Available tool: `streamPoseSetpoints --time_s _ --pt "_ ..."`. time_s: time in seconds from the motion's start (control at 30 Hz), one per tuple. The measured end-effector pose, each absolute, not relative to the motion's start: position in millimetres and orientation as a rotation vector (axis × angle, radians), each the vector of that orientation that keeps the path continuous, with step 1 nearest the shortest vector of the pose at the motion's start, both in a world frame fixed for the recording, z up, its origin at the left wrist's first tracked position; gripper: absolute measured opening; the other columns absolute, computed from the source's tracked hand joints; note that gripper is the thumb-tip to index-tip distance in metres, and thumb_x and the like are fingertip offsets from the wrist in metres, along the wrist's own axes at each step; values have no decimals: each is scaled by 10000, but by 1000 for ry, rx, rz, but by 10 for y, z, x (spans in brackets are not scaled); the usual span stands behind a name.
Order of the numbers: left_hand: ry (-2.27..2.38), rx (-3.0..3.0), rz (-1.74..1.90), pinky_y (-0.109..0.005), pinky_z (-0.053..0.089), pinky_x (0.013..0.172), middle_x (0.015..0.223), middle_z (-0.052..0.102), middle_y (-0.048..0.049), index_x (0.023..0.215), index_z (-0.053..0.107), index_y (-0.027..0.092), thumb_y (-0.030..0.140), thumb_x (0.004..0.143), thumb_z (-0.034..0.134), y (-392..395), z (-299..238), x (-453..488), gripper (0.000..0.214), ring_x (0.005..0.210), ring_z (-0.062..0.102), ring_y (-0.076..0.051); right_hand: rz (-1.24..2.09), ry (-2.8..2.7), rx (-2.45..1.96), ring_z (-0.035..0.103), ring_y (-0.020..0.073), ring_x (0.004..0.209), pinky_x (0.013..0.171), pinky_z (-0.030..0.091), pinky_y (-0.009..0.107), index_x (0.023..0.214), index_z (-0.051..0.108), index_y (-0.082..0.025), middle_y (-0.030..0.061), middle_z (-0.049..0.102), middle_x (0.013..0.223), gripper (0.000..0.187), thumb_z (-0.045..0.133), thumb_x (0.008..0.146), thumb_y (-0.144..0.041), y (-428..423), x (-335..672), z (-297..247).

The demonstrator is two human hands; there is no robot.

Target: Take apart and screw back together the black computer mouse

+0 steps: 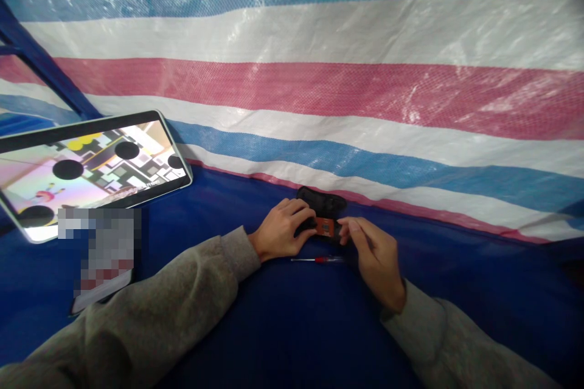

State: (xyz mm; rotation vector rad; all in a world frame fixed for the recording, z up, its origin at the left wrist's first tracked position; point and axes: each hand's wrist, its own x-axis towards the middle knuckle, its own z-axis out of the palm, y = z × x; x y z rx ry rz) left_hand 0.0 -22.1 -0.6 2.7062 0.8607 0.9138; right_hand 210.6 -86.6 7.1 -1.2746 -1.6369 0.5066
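My left hand (287, 228) is closed round the left end of a small black case with an orange-brown board (325, 227) showing in it. At the case's right end my right hand (376, 255) has thumb and fingers pinched together. Whatever lies between those fingertips is too small to make out. Just behind the case is a rounded black shell (322, 199). A thin screwdriver (322, 259) with a red, partly clear handle lies in front, its metal shaft pointing left.
On the left, a tablet-like screen (104, 164) leans at a slant, lit up. A blurred-out flat object (107, 267) lies before it, close to my left sleeve. Striped plastic sheeting (319, 85) rises behind the blue surface (283, 328). A blue frame bar (50, 61) stands at far left.
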Motion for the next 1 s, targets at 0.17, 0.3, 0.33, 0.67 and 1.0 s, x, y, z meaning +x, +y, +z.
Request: streamPoseSetpoints --time_s 0.17,0.3,0.33,0.67,1.0 --pt "880 2713 902 -357 474 831 1058 626 -102 1072 599 149 308 903 573 -221 -7 5 234 917 590 -219 508 -1637 -1276 581 124 630 645 436 269 890 666 -196 -16 597 680 271 436 978 -309 -872 2103 83" --pt "878 2719 929 -359 472 830 1052 622 -104 1073 605 138 306 901 577 -221 -5 3 242 925 588 -221 504 -1640 -1271 582 128 636 645 435 269 890 667 -193 -12 597 680 274 435 978 -308 -876 2102 77" --pt "880 2717 938 -361 470 831 1052 622 -104 1076 606 137 308 903 574 -220 -6 2 246 930 587 -221 505 -1640 -1273 582 129 638 646 435 270 893 667 -193 -11 598 682 274 434 978 -308 -875 2103 72" --pt "899 2726 915 -369 449 835 1064 627 -105 1092 628 151 304 908 563 -217 -22 -2 248 936 595 -218 506 -1653 -1267 577 124 632 647 432 266 865 655 -199 -16 591 681 263 439 977 -299 -854 2100 64" --pt "913 2770 963 -354 407 768 1010 652 -89 1067 651 167 370 908 573 -233 20 3 270 896 604 -215 450 -1655 -1270 602 140 686 670 458 276 889 661 -206 -1 618 731 234 455 967 -285 -861 2109 58"
